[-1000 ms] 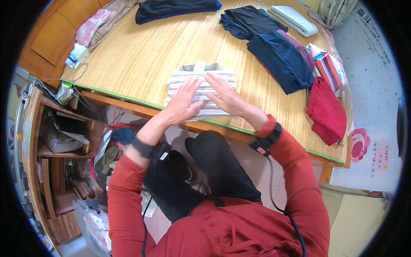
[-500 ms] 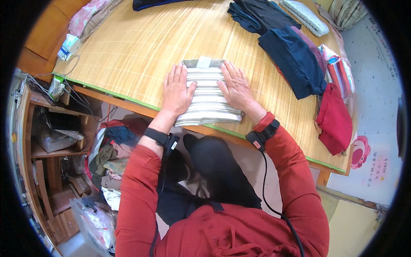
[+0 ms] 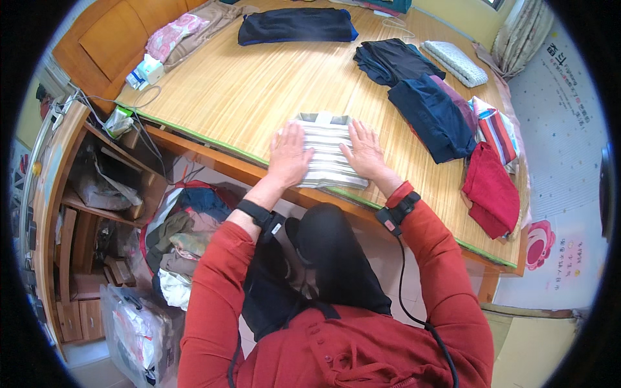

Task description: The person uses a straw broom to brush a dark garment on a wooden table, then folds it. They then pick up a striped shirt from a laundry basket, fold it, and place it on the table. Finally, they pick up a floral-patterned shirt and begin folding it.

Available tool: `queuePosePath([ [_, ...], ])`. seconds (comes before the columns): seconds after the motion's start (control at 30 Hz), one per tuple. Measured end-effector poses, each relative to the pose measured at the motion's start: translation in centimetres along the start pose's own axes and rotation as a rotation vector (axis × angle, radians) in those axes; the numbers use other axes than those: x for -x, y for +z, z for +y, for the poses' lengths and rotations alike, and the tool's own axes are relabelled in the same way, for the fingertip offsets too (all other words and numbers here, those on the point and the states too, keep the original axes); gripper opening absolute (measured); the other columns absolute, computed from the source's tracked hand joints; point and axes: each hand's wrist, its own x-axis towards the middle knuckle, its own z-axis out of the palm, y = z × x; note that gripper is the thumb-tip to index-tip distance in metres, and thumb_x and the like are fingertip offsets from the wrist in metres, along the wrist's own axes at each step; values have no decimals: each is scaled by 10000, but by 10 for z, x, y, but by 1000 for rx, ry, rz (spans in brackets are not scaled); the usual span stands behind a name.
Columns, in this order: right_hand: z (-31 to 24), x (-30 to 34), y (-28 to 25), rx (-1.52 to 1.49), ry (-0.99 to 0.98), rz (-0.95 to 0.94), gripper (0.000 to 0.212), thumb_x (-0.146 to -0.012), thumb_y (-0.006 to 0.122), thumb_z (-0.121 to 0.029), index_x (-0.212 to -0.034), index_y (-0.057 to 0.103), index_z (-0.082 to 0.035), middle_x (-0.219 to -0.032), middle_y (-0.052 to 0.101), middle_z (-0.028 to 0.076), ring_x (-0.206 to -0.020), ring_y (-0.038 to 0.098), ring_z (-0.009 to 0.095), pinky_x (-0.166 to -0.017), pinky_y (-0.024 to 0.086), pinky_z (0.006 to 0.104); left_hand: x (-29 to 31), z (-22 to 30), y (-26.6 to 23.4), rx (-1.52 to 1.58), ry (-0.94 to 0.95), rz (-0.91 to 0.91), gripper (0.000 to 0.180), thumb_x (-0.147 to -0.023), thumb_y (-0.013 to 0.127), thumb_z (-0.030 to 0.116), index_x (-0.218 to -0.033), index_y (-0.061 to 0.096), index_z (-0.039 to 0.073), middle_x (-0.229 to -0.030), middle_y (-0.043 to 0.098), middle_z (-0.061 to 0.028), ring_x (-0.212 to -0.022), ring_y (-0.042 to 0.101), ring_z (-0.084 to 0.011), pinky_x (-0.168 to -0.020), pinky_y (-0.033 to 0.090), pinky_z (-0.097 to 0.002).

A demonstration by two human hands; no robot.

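A folded garment with white and olive-grey stripes lies on the mat near the bed's front edge, a pale label at its far end. My left hand rests along its left side, slightly blurred, fingers stretched out and pointing away from me. Along the right side lies my right hand, also flat with fingers extended. Both thumbs reach inward over the striped cloth. Neither hand grips anything.
Folded dark blue trousers, black clothes and a red garment lie to the right. A dark folded cloth sits at the far side. At lower left stands an open bag of clothes beside wooden shelves.
The view has shifted to take in more of the bed's far side. My hands stay flat at the striped garment's two sides, and the garment looks a little narrower between them.
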Motion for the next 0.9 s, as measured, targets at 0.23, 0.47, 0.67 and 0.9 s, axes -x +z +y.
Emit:
queuePosePath([
  [0.23,-14,-15,28,-73,-55,45,799,-1087,573,-503,-1663,433,33,-1772,372,245,-1684,282,373,-1368,174,570,-31,1,34,3,-16,-100,769,-1149,450,518,-1719,361,10,-1819,321,-173,-1716,211,-308,-1383,138,-536],
  [0.47,12,-34,30,-83,-65,90,869,-1096,550,-608,-1678,415,23,-1772,364,247,-1680,287,375,-1357,197,593,-46,-20,35,151,-118,-25,837,-1114,512,546,-1710,345,-17,-1790,345,-232,-1691,262,-361,-1368,165,-554],
  [0.67,-12,-13,-25,-48,-54,2,882,-1039,622,-625,-1676,455,-39,-1757,384,258,-1666,294,419,-1343,199,635,-20,-23,-11,209,-243,-89,885,-1103,539,541,-1719,289,-44,-1774,335,-283,-1677,268,-419,-1370,205,-537],
  [0.9,-60,52,-43,-102,-482,-63,814,-994,729,-562,-1654,507,-141,-1698,485,207,-1618,396,402,-1315,259,648,79,-94,-57,331,-56,75,745,-1083,624,449,-1628,434,-22,-1675,432,-284,-1581,384,-427,-1307,312,-494],
])
